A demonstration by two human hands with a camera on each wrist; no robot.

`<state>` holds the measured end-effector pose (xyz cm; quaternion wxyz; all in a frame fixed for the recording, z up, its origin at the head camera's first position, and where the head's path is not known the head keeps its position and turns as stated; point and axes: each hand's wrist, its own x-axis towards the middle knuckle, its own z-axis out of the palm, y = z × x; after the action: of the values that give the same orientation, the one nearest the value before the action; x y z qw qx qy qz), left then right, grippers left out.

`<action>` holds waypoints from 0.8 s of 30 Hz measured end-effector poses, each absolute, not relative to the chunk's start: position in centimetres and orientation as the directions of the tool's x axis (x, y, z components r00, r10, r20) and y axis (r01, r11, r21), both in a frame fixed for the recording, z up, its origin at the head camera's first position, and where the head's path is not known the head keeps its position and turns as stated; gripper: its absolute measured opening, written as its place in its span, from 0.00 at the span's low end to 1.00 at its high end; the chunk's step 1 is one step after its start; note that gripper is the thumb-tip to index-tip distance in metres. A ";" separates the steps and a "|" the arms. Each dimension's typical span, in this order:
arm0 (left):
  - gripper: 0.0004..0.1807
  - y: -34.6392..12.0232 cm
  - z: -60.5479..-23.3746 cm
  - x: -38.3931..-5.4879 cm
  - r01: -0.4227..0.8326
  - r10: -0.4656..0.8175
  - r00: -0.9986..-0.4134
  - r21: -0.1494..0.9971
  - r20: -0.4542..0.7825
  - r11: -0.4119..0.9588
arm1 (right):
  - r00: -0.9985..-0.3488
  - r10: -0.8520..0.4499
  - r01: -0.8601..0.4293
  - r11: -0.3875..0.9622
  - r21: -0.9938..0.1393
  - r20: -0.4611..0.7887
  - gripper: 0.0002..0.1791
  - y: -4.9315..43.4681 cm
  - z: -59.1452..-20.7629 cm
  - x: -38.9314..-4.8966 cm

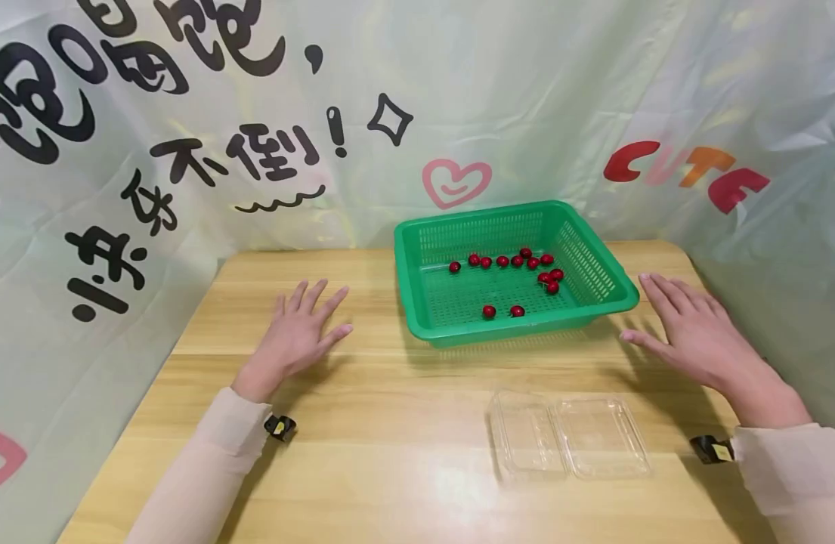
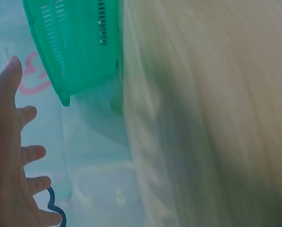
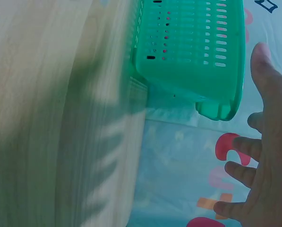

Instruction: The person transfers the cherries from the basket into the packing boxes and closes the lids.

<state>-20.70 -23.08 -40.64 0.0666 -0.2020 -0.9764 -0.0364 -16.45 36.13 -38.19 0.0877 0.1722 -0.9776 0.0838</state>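
Observation:
A green plastic basket [image 1: 417,313] stands at the back of the table, with several dark red cherries [image 1: 517,261] scattered on its floor. My left hand [image 1: 296,336], fingers spread, is over the table to the left of the basket and holds nothing. To the basket's right, close to its corner, is my right hand [image 1: 696,332] with straight fingers and nothing in it. A clear plastic clamshell box [image 1: 567,438] lies unfolded in front of the basket. Each wrist view shows its hand apart from the basket's side.
The light wooden table [image 1: 363,453] ends at the back against a pale cloth backdrop [image 1: 546,98] with printed letters and a pink heart. More cloth hangs along the left and right sides. Small black wrist devices [image 1: 279,428] show at both cuffs.

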 end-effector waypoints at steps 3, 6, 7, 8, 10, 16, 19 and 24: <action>0.39 -22.3 -40.5 -20.7 0.487 0.469 -0.864 0.068 0.184 0.871 | -0.910 -0.343 -0.379 0.915 -0.136 0.233 0.50 36.0 -38.5 -16.6; 0.38 -21.4 -40.5 -21.1 0.577 0.550 -0.803 0.072 0.231 0.813 | -0.903 -0.349 -0.392 0.908 -0.150 0.252 0.48 35.9 -38.8 -16.6; 0.38 -21.1 -40.6 -21.2 0.607 0.576 -0.780 0.068 0.246 0.792 | -0.901 -0.349 -0.395 0.906 -0.154 0.256 0.48 35.8 -38.9 -16.7; 0.38 -20.8 -40.6 -21.4 0.634 0.602 -0.756 0.058 0.258 0.771 | -0.899 -0.353 -0.401 0.902 -0.160 0.260 0.48 35.7 -39.0 -16.7; 0.39 -20.2 -40.7 -21.7 0.674 0.641 -0.717 0.038 0.274 0.737 | -0.892 -0.361 -0.414 0.894 -0.171 0.271 0.47 35.5 -39.2 -16.9; 0.40 -18.4 -40.5 -23.0 0.745 0.707 -0.628 -0.014 0.325 0.667 | -0.879 -0.372 -0.441 0.874 -0.206 0.299 0.45 34.7 -39.4 -17.9; 0.40 -17.5 -40.1 -23.7 0.761 0.725 -0.607 -0.023 0.326 0.648 | -0.874 -0.379 -0.451 0.867 -0.214 0.304 0.45 34.5 -39.2 -18.4; 0.41 -16.4 -39.8 -24.2 0.765 0.730 -0.613 -0.005 0.302 0.644 | -0.854 -0.418 -0.492 0.844 -0.216 0.310 0.43 34.4 -38.7 -19.5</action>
<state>-24.20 -16.35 -39.78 0.1395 -0.4173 -0.8958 -0.0622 -19.54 34.41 -38.66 0.1265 0.2389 -0.9517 0.1455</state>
